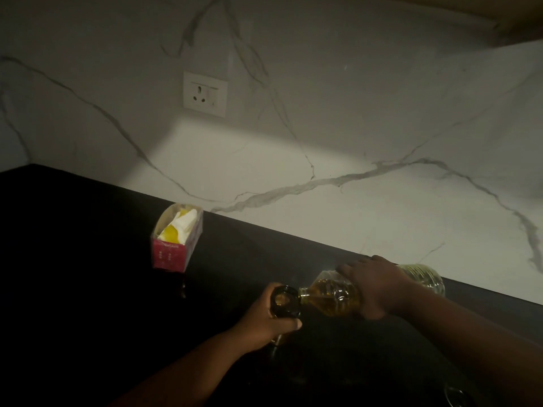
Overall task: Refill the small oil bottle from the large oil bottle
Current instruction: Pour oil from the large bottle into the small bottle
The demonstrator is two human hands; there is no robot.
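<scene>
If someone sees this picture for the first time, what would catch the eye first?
Low in the middle, the right hand tips the large oil bottle on its side, mouth at the small dark bottle, which the left hand grips. A pink box stands left on the black counter.

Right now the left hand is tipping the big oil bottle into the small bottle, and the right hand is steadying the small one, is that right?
No, the hands are swapped. In the head view, the right hand tips the big bottle so its mouth meets the small bottle, and the left hand grips the small one. The rest stands.
</scene>
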